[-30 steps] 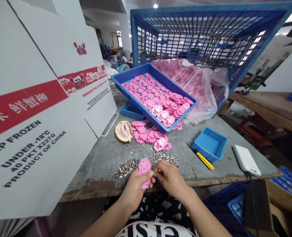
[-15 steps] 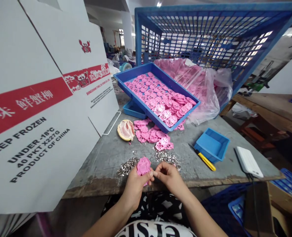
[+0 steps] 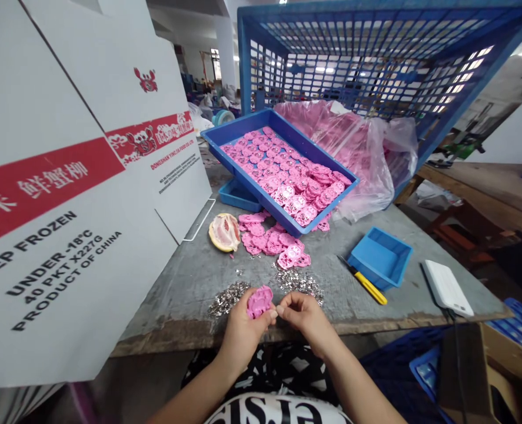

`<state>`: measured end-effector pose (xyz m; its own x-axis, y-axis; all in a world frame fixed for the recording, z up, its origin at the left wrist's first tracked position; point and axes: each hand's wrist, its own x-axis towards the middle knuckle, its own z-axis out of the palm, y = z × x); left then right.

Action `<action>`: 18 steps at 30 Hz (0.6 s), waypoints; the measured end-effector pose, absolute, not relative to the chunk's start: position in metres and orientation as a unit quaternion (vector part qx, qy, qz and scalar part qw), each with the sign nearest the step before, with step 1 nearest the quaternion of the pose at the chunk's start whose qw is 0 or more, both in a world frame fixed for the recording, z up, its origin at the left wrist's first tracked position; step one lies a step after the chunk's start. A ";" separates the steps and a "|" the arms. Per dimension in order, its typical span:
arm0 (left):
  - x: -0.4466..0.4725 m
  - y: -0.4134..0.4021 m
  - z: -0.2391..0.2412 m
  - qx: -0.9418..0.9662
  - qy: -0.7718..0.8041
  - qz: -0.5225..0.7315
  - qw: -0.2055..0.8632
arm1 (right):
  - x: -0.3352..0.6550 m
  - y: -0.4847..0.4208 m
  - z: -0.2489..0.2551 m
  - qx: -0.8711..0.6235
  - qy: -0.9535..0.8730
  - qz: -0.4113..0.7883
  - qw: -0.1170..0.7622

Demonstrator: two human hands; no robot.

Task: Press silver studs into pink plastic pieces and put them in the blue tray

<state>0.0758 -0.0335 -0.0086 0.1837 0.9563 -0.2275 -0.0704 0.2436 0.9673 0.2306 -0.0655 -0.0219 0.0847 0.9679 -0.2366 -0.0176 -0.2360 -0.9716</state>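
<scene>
Near the table's front edge, my left hand point(image 3: 246, 321) is closed around a pink plastic piece point(image 3: 259, 301) with a scalloped outline and a raised pattern. My right hand point(image 3: 302, 312) sits just to its right, thumb and forefinger pinched together close to the left fingertips. What that pinch holds, if anything, is too small to make out. Small shiny metal parts lie in two heaps, a left heap point(image 3: 228, 299) and a right heap point(image 3: 299, 284), just beyond the hands. Farther back, a pile of pink pieces point(image 3: 269, 238) spreads in front of a tilted blue tray point(image 3: 243, 168) holding many more.
A large white carton point(image 3: 79, 235) walls off the left. Half a yellow-rinded fruit point(image 3: 224, 232) lies beside the pink pile. To the right are a yellow cutter knife point(image 3: 370, 287), a small blue bin point(image 3: 381, 257) and a white power bank point(image 3: 446, 287). A blue crate point(image 3: 243, 65) stands behind.
The pink piece has turned and tilted in my left hand and moved slightly right. My right hand stays pinched next to it, almost unmoved. The view has shifted a little.
</scene>
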 end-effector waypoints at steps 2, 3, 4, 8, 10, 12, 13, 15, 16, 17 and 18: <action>0.075 -0.032 -0.011 0.464 0.485 0.412 0.616 | 0.230 -0.066 -0.022 -0.572 -0.416 0.534 0.464; 0.075 -0.032 -0.012 0.464 0.481 0.412 0.619 | 0.230 -0.066 -0.021 -0.568 -0.418 0.534 0.466; 0.076 -0.031 -0.013 0.460 0.476 0.413 0.625 | 0.231 -0.066 -0.021 -0.564 -0.420 0.534 0.470; 0.079 -0.030 -0.008 0.415 0.421 0.429 0.683 | 0.233 -0.066 -0.017 -0.546 -0.442 0.491 0.515; 0.082 -0.028 -0.001 0.372 0.381 0.432 0.728 | 0.234 -0.066 -0.014 -0.551 -0.436 0.454 0.549; 0.083 -0.026 0.006 0.312 0.349 0.418 0.779 | 0.235 -0.068 -0.012 -0.565 -0.405 0.436 0.572; 0.083 -0.025 0.007 0.290 0.333 0.407 0.799 | 0.235 -0.068 -0.012 -0.568 -0.391 0.431 0.583; 0.082 -0.025 0.006 0.260 0.309 0.398 0.823 | 0.234 -0.070 -0.012 -0.561 -0.369 0.436 0.598; 0.082 -0.026 0.005 0.252 0.302 0.396 0.830 | 0.232 -0.071 -0.012 -0.557 -0.359 0.442 0.604; 0.081 -0.028 0.003 0.246 0.296 0.394 0.834 | 0.231 -0.073 -0.011 -0.554 -0.351 0.450 0.606; 0.080 -0.030 0.002 0.241 0.292 0.393 0.838 | 0.229 -0.074 -0.011 -0.553 -0.345 0.458 0.605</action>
<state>0.0802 -0.0303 0.0016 0.5206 0.7994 -0.3000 -0.5182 0.5751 0.6331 0.2293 -0.0744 -0.0105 0.3425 0.9353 -0.0888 -0.1730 -0.0301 -0.9845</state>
